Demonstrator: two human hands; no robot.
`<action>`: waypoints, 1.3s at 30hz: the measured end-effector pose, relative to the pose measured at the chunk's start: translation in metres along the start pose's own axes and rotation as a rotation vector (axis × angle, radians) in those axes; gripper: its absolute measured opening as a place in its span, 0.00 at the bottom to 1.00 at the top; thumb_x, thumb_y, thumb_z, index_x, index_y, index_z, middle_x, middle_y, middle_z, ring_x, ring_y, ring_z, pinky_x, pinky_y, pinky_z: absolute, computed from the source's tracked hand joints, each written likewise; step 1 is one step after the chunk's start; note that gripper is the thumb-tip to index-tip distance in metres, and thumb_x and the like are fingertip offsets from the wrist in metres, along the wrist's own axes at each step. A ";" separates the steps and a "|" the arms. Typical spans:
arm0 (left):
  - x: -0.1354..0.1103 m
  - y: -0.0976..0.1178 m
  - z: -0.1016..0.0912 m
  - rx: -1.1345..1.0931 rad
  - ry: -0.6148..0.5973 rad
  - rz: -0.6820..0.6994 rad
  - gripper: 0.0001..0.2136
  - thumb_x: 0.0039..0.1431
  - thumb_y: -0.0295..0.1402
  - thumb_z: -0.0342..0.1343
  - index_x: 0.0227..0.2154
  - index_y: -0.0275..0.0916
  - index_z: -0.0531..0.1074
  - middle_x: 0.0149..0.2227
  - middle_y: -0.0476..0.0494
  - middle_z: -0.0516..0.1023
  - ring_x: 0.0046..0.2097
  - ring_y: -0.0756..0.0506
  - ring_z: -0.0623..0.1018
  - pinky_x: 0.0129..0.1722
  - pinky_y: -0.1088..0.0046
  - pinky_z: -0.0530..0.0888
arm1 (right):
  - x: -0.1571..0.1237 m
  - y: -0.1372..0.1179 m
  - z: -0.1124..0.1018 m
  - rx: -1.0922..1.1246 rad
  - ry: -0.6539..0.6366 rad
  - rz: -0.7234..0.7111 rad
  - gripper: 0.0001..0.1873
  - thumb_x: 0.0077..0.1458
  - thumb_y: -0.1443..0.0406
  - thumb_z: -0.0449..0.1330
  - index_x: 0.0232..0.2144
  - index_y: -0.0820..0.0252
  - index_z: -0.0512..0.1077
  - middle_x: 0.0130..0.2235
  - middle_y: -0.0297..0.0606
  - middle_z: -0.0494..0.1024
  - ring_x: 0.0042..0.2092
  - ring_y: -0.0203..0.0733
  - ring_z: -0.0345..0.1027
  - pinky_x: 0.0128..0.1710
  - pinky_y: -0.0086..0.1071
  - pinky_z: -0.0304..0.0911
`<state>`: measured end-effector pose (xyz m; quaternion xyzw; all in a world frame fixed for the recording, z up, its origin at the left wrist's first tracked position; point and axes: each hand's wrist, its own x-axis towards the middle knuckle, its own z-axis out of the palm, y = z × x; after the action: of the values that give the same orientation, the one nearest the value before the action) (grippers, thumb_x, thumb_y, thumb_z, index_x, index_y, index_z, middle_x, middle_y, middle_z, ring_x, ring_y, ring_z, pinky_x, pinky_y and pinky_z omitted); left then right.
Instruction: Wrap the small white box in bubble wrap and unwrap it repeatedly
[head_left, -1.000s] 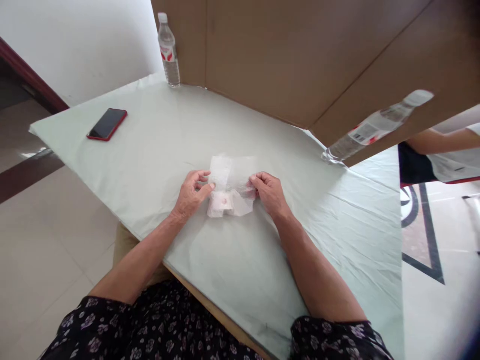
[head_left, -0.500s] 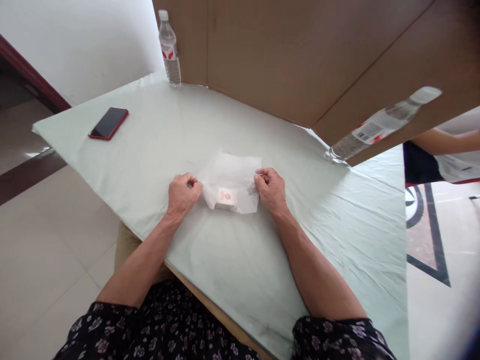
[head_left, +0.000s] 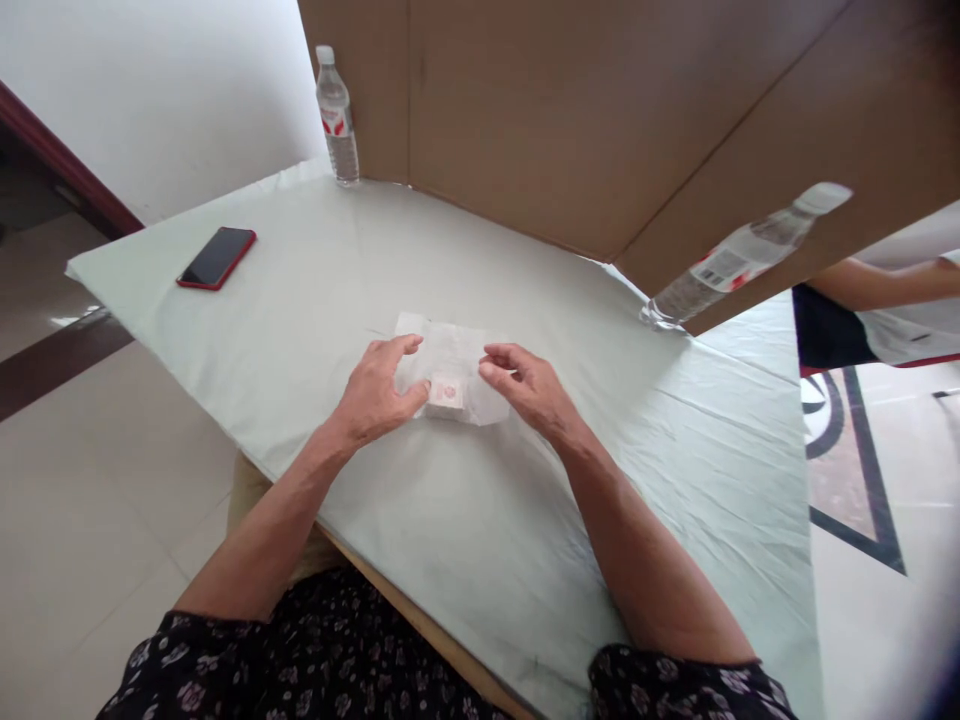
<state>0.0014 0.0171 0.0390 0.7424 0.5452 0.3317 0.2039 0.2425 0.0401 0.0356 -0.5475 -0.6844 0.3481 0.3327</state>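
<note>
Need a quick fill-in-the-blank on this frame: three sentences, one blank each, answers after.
1. The small block lies on the thin white sheet, ____ the left hand and the right hand.
2. The phone near the table's left edge has a ____ case.
3. Counting the water bottle at the far corner and the second bottle on the right, ____ bottles are beside the cardboard panels.

Missing words: between; red; two.

Two water bottles (head_left: 336,120), one red phone (head_left: 216,258), one thin white sheet (head_left: 459,345), one small pink-marked block (head_left: 445,391) and two hands (head_left: 373,396), over one surface (head_left: 525,520).
</note>
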 end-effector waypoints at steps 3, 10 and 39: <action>0.004 0.001 0.000 0.068 -0.205 -0.021 0.34 0.52 0.29 0.55 0.65 0.35 0.60 0.54 0.34 0.77 0.53 0.36 0.76 0.51 0.55 0.75 | -0.001 0.000 0.006 -0.020 -0.088 0.008 0.30 0.52 0.53 0.65 0.54 0.60 0.73 0.45 0.44 0.82 0.44 0.47 0.75 0.42 0.39 0.69; -0.026 -0.021 -0.022 -0.289 -0.331 0.020 0.38 0.60 0.37 0.56 0.71 0.39 0.48 0.35 0.48 0.78 0.38 0.46 0.77 0.41 0.68 0.74 | -0.041 -0.009 -0.012 0.040 -0.352 -0.244 0.16 0.61 0.59 0.60 0.49 0.55 0.77 0.38 0.37 0.84 0.41 0.41 0.76 0.44 0.36 0.69; -0.031 -0.018 0.027 0.314 -0.421 0.121 0.45 0.54 0.48 0.62 0.69 0.34 0.51 0.71 0.24 0.57 0.73 0.28 0.55 0.69 0.48 0.54 | -0.083 0.067 -0.064 -0.603 0.500 -0.100 0.32 0.58 0.49 0.59 0.59 0.58 0.69 0.61 0.54 0.73 0.63 0.62 0.64 0.62 0.60 0.58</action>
<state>0.0022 -0.0051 -0.0004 0.8488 0.4901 0.0929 0.1750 0.3453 -0.0234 0.0071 -0.6547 -0.6795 -0.0294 0.3298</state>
